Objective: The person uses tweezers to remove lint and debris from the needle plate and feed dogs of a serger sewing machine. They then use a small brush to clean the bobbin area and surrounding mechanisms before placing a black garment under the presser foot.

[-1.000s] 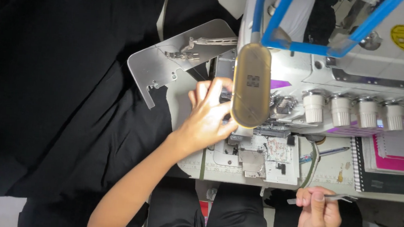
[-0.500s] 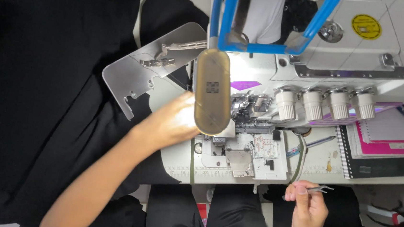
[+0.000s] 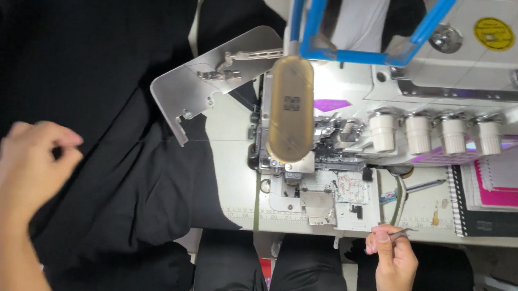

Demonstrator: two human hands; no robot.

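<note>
My left hand (image 3: 26, 173) hovers over the black fabric (image 3: 88, 120) at the far left, fingers curled loosely with thumb and forefinger close together; nothing visible in it. My right hand (image 3: 393, 261) sits at the table's near edge, pinching thin metal tweezers (image 3: 401, 234) that point right. Between the hands stands a white overlock sewing machine (image 3: 333, 139) with an oblong tan lamp head (image 3: 291, 114) over its needle area. A metal side cover (image 3: 205, 83) is swung open to the left of the machine.
A row of white tension knobs (image 3: 435, 133) lines the machine's right side. Spiral notebooks with pink covers (image 3: 501, 195) lie at the right. A blue frame (image 3: 367, 25) rises behind the machine. My dark-clad legs (image 3: 274, 270) show below the table edge.
My left hand has pulled away from the needle area and moved far left over the black fabric. The view has shifted right. My right hand stays at the table edge holding the tweezers.
</note>
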